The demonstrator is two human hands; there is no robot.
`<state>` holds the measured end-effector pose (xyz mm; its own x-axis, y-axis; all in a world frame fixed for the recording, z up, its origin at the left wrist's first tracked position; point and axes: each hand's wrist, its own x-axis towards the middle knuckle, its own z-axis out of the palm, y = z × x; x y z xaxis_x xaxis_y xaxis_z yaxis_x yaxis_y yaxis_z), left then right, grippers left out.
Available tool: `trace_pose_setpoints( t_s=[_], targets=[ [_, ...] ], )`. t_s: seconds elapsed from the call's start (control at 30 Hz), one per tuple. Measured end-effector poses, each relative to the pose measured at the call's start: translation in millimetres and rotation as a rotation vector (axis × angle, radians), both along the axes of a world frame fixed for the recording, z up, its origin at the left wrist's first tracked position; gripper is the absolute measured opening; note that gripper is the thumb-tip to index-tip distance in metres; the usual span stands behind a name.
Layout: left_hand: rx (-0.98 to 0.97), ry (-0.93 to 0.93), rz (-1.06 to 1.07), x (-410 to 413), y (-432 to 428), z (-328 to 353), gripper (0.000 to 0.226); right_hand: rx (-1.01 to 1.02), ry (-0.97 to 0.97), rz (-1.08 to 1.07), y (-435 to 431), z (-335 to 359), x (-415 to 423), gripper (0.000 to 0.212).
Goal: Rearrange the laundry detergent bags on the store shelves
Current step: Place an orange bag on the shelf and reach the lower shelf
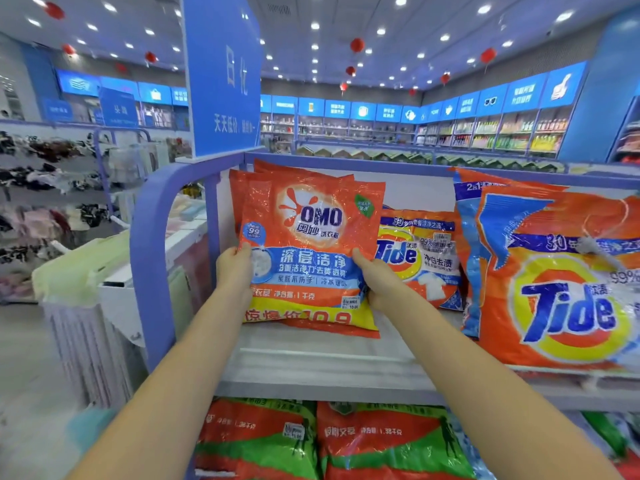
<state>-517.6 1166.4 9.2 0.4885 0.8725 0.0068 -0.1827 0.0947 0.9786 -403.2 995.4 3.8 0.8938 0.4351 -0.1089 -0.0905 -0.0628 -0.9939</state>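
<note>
OMO bag [308, 244] upright on shelf [311, 362], left hand [233, 271], right hand [377, 282] gripping its sides

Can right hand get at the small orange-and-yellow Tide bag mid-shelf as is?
Probably not yet: the right hand grips the orange plastic OMO detergent bag, which covers the left edge of the small orange-and-yellow plastic Tide bag. Otherwise that bag is right beside it, unobstructed.

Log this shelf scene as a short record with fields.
held bag: front OMO bag, upright at the top shelf
left hand: grips its left edge
right hand: grips its lower right edge
behind it: more OMO bags
to its right: small Tide bag, then large Tide bag
shelf below: red-and-green bags
</note>
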Motion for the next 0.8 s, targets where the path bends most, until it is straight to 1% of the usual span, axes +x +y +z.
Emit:
trace_pose_setpoints(
  t_s=[0.1,0.2,0.3,0.37,0.4,0.47,0.5,0.53,0.6,0.63,0.67,0.73,0.8],
  targets=[
    [-0.020,-0.022,0.025,0,2,-6,0.022,0.033,-0.008,0.006,3,-3,-2,0.071],
    [-0.035,-0.054,0.070,2,2,-7,0.025,0.035,-0.022,0.057,3,-5,1,0.063],
    [-0.020,-0.036,0.128,2,2,-9,0.025,-0.006,-0.062,0.077,-1,-1,-1,0.056],
    [-0.016,-0.023,0.151,2,3,-9,0.026,-0.041,-0.175,0.054,-12,4,-9,0.056],
    [-0.010,-0.016,0.158,2,4,-10,0.022,-0.046,-0.253,0.030,-19,7,-15,0.054],
    [0.012,0.003,0.149,2,5,-10,0.012,-0.023,-0.391,-0.027,-40,13,-29,0.048],
    [0.025,0.018,0.127,1,5,-10,0.015,-0.014,-0.467,-0.051,-52,15,-36,0.042],
    [0.062,0.042,0.102,0,4,-10,0.023,-0.007,-0.550,-0.073,-66,18,-44,0.035],
    [0.228,0.105,0.104,-8,-1,-9,0.044,0.027,-0.708,-0.113,-98,22,-62,0.023],
    [0.318,0.095,0.126,-15,-5,-9,0.052,0.058,-0.766,-0.143,-117,24,-70,0.019],
    [0.391,0.054,0.149,-22,-10,-8,0.054,0.095,-0.801,-0.184,-137,26,-79,0.018],
    [0.507,-0.064,0.146,-37,-24,-8,0.045,0.172,-0.825,-0.276,-179,27,-95,0.017],
    [0.593,-0.166,0.083,-51,-47,-10,0.028,0.206,-0.826,-0.381,-222,19,-109,0.018]
  ],
)
